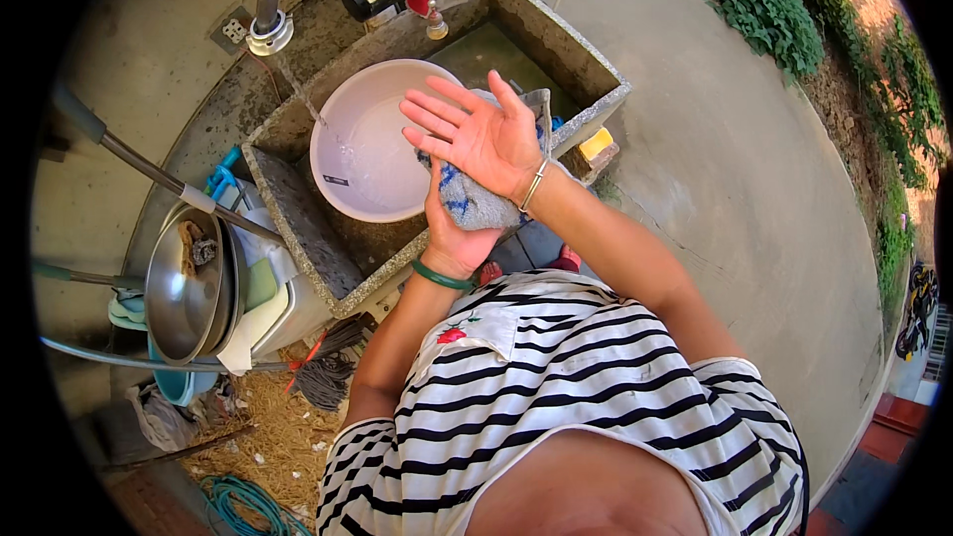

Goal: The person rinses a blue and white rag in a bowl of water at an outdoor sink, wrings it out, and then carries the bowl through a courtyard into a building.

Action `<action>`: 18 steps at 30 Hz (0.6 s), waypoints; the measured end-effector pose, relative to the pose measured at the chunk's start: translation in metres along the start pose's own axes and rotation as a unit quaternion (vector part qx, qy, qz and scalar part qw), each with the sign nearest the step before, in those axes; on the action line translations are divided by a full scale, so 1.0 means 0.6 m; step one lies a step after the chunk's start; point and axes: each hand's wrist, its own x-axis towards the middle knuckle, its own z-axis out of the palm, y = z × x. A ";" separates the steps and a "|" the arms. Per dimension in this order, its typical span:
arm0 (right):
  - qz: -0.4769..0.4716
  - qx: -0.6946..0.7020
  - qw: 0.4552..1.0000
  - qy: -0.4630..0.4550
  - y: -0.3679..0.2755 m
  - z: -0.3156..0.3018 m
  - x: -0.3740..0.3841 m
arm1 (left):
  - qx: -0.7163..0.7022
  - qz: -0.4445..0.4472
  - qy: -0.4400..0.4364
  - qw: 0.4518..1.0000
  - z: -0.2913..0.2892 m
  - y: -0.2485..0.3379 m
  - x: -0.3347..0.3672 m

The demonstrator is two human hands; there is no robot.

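My left hand (462, 240), with a green bangle on the wrist, holds a grey towel with blue marks (471, 201); its fingers are partly hidden. My right hand (486, 135), wearing a silver bangle, is palm up with the fingers stretched out to the left. The towel lies beneath and against it, bunched around its back. Behind both hands a pale pink basin (342, 194) stands in a stone sink (298, 273). Water runs from a curved metal tap (268, 20) into the basin, which has clear water in it.
Left of the sink, metal pans (184, 288) lean with a scrubber inside, beside hoses and pipes. Under them are straw (278, 427) and a coiled teal hose (248, 506). A yellow sponge-like block (597, 144) lies by the sink's right corner. Green plants (759, 15) border the concrete floor.
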 end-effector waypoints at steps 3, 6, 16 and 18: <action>-0.084 -0.240 0.967 0.013 -0.014 0.002 0.025 | 0.030 -0.003 0.066 0.997 0.000 -0.007 0.008; -0.288 -0.643 0.709 -0.023 -0.036 0.001 0.030 | 0.073 -0.005 0.110 0.991 -0.018 -0.015 0.002; -0.280 -0.959 0.024 0.028 -0.054 0.044 -0.009 | 0.258 0.187 0.123 0.940 0.056 0.024 -0.047; -0.219 -0.973 0.001 0.075 -0.050 0.037 -0.010 | 0.346 0.229 0.114 0.903 0.052 0.047 -0.046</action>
